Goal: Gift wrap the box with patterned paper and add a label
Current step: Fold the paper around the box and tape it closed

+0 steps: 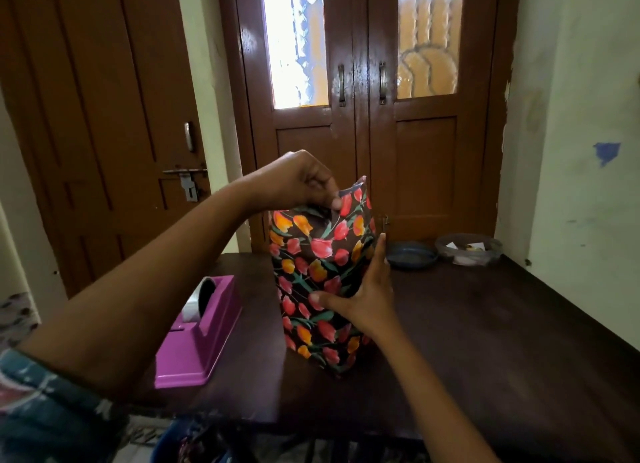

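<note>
The box (pixel 320 279) stands upright on end on the dark wooden table (pixel 485 341), covered in dark paper printed with red and orange tulips. The paper at its top end stands open and loose. My left hand (pixel 301 182) is above the box and pinches the upper edge of the paper at the top end. My right hand (pixel 367 289) lies flat against the box's right side, thumb spread across the front face, fingers straight.
A purple tape dispenser (pixel 199 334) with a roll of tape sits left of the box. A dark blue lid (pixel 412 254) and a clear plastic container (pixel 467 249) with small items sit at the table's far edge. Brown doors stand behind.
</note>
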### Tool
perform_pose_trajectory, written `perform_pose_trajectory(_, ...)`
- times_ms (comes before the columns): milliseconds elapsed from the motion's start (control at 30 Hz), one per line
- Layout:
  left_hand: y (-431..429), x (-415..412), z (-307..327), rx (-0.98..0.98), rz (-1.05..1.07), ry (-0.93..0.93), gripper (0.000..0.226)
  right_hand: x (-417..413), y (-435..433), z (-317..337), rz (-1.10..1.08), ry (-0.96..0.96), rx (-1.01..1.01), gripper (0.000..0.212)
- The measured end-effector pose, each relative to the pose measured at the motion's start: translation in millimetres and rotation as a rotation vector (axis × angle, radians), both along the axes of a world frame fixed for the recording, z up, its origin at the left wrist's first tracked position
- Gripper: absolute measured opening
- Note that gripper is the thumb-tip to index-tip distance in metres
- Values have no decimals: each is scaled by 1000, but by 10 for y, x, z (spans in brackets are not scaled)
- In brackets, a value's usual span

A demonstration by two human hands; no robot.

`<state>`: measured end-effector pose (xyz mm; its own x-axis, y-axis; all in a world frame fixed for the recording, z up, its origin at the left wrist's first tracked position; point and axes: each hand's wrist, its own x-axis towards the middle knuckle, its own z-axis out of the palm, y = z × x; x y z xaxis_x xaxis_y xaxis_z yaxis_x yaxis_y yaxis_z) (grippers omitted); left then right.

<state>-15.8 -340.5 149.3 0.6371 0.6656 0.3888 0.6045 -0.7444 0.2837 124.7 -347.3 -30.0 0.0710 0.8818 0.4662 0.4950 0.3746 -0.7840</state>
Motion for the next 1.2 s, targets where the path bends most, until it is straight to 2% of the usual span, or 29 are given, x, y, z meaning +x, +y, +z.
perform_pose_trajectory(133, 19, 7, -8, 207, 110, -21, 16, -102, -40, -81, -256, -5, 42, 139)
perform_pose_trajectory(233, -3, 73, -53, 417, 185, -53, 12, -271, -135, -134, -476, -2, 53, 137)
perform_pose_trajectory(300, -50, 55, -19, 492, 197, -274, 10, -375, -170, -159, -551, -34, 111, 138)
perform_pose_trajectory(400, -121, -114, 40, 526, 238, -589, 14, -433, -176, -179, -547, -67, 118, 137)
perform_pose_trajectory(533, -140, -407, -451, 465, 291, -912, 18, -314, -184, -227, -524, -62, 152, 134)
perform_pose_trajectory(600, -68, -506, -856, 321, 313, -1015, 19, -196, -186, -251, -474, -38, 188, 130)
perform_pose_trajectory(700, 51, -512, -1277, 106, 245, -958, 16, 65, -166, -218, -316, 176, 256, 113)
perform_pose_trajectory(767, 62, -429, -1347, 75, 170, -909, 19, 227, -116, -143, -190, 244, 258, 112)
perform_pose_trajectory(833, 59, -339, -1288, 73, 114, -884, 28, 327, -27, -38, -19, 250, 136, 127)
perform_pose_trajectory(900, 81, -287, -1196, 63, 96, -840, 26, 364, 52, 48, 186, 278, -23, 147)
perform_pose_trajectory(933, 89, -278, -1154, 58, 92, -819, 26, 379, 89, 72, 272, 293, -61, 150)
perform_pose_trajectory(1067, 88, -314, -1138, 35, 84, -833, 27, 448, 133, 61, 460, 364, -147, 124)
perform_pose_trajectory(1200, 94, -364, -1330, -58, 120, -923, 45, 457, 223, -57, 494, 366, -232, 118)
